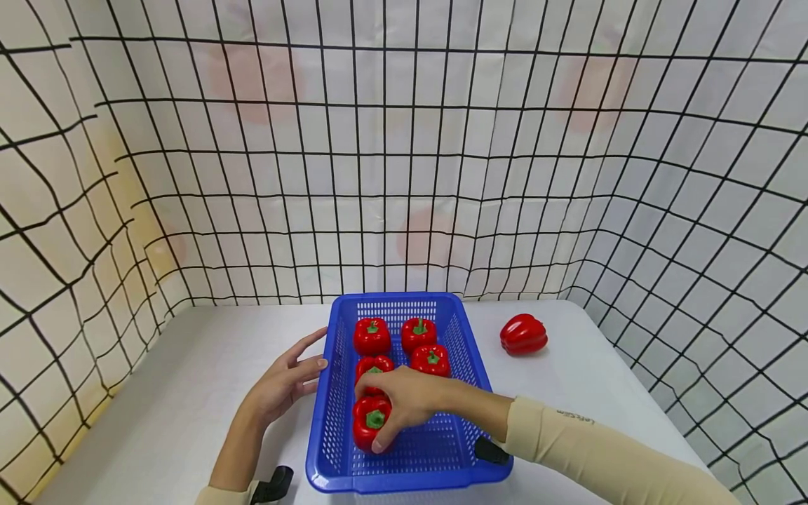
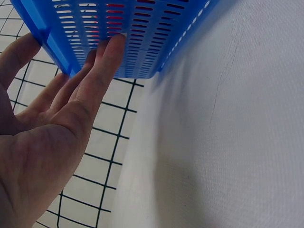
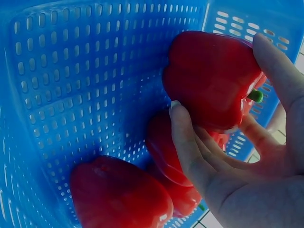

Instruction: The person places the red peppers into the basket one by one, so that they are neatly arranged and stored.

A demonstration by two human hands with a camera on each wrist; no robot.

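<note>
My right hand (image 1: 410, 400) grips a red bell pepper (image 1: 371, 424) with a green stem, at the near left inside the blue plastic basket (image 1: 410, 484). In the right wrist view, the fingers and thumb lie on opposite sides of that pepper. Behind it in the basket are several more red bell peppers, among them one at the back left (image 1: 372, 336), one at the back right (image 1: 419, 334) and one in front of that (image 1: 431, 360). My left hand (image 1: 284, 382) has its fingers extended and touches the basket's left side from outside.
Another red bell pepper (image 1: 523, 334) lies on its side on the white table (image 1: 587, 393), right of the basket. Black wire mesh panels (image 1: 391, 175) stand at the back and both sides, with pale sheeting behind them.
</note>
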